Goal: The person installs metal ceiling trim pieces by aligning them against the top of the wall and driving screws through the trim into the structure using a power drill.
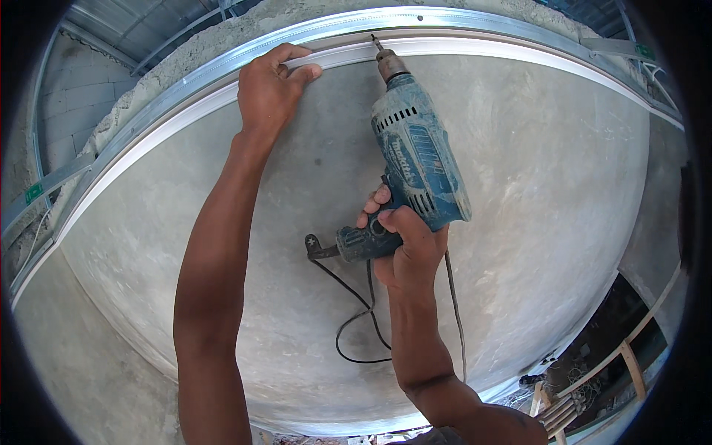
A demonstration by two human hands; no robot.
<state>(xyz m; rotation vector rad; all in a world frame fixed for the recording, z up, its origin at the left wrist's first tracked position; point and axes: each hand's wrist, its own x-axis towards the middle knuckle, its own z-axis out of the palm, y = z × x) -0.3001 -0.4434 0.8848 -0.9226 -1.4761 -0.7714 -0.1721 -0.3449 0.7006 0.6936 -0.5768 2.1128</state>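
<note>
My right hand is wrapped round the handle of a dusty blue corded power drill. The drill slants upward, and its thin bit reaches the white trim strip along the top of the wall; whether the tip has entered the strip or the groove behind it, I cannot tell. To the left of the bit, my left hand grips the same strip, thumb below and fingers hooked over it. A shiny metal channel runs just above the strip.
A smooth grey plastered wall fills the middle. The drill's black cord loops below the handle. Metal arms branch off at the left and right. Wooden pieces and tangled wire lie low at the right.
</note>
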